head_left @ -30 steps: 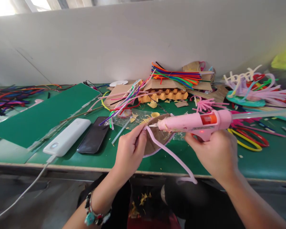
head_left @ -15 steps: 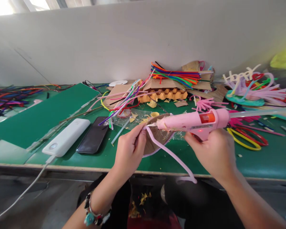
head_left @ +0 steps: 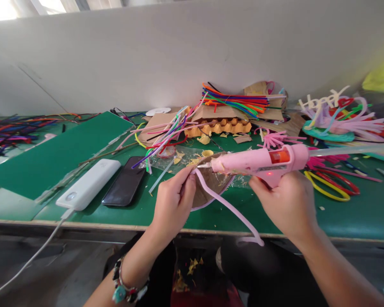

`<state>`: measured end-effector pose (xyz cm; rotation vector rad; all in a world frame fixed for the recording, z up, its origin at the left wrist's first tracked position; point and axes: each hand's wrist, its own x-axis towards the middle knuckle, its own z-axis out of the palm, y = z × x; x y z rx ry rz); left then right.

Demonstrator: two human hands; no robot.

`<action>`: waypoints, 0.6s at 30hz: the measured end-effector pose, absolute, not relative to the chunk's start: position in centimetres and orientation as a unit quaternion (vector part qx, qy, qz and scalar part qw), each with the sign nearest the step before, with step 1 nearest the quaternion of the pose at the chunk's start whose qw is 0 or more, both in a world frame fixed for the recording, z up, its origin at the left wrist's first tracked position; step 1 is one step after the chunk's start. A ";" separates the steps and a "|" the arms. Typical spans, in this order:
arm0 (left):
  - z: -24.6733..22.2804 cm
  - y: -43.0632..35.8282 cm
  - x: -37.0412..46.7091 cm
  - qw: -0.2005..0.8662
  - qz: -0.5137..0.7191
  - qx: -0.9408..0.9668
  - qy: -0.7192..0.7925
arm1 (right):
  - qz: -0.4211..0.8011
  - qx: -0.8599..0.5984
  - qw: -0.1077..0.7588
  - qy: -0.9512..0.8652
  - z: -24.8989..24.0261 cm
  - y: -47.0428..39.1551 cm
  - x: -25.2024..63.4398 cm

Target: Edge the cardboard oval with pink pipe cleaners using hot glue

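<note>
Green surface [head_left: 355, 219] carries one oblong white power bank [head_left: 89, 185] and one black phone [head_left: 124, 181] at left. Near its front edge, the left hand [head_left: 176, 194] pinches one brown cardboard piece [head_left: 219, 184] and one overhanging lilac fuzzy stem [head_left: 231, 208]; the right hand [head_left: 288, 202] grips one pink glue gun [head_left: 243, 163].

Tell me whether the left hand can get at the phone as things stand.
Probably, but only after letting go: the left hand is pinching the cardboard and lilac stem. The phone lies close on its left; the way looks free, though a purple stem seems to cross its far edge.
</note>
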<state>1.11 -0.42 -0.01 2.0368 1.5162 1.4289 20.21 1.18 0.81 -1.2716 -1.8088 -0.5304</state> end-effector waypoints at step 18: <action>-0.1 -0.3 1.2 0.108 0.497 0.694 0.509 | -0.189 -0.551 0.415 -0.699 1.2 1.3 20.1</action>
